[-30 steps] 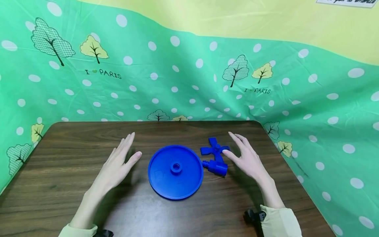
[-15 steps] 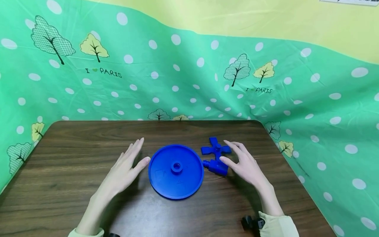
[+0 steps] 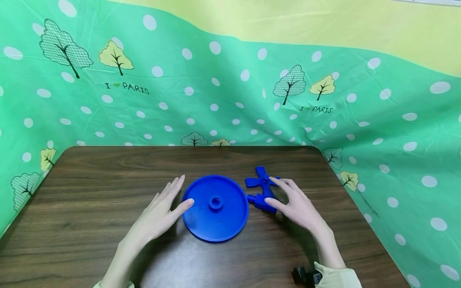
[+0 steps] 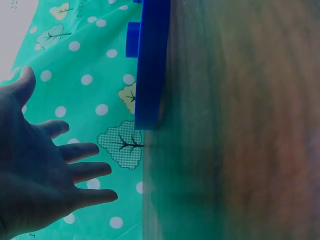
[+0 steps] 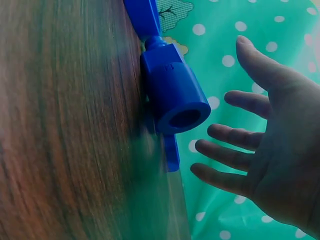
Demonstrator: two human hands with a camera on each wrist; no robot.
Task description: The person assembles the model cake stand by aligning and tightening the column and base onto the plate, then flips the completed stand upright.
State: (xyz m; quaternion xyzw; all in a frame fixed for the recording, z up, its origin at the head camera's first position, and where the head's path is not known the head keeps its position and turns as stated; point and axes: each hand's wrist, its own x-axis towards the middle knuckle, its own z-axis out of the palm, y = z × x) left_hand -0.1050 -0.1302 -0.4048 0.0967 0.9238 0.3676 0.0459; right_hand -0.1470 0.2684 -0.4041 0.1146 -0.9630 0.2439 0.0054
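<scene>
A blue round disc (image 3: 216, 229) with a raised rim and a hollow hub lies flat on the table. To its right is a short blue cylinder (image 3: 262, 203) on its side, its narrow threaded end pointing at the disc and, in the right wrist view, its hollow end (image 5: 185, 117) facing the hand. A blue four-armed cross piece (image 3: 260, 181) lies just behind the cylinder. My left hand (image 3: 158, 220) hovers with fingers extended, thumb overlapping the disc's left edge in the head view. Above the cylinder and cross, my right hand (image 3: 299, 206) holds nothing, its fingers spread and slightly bent.
The dark wood-grain table (image 3: 108, 172) ends at a green dotted cloth (image 3: 223, 92) hung behind and along the sides. A black device (image 3: 306, 276) is at the right sleeve's cuff.
Both hands have come inward and lower: the left moved right to the disc's edge, the right moved slightly left over the cylinder and cross. The blue pieces stayed put.
</scene>
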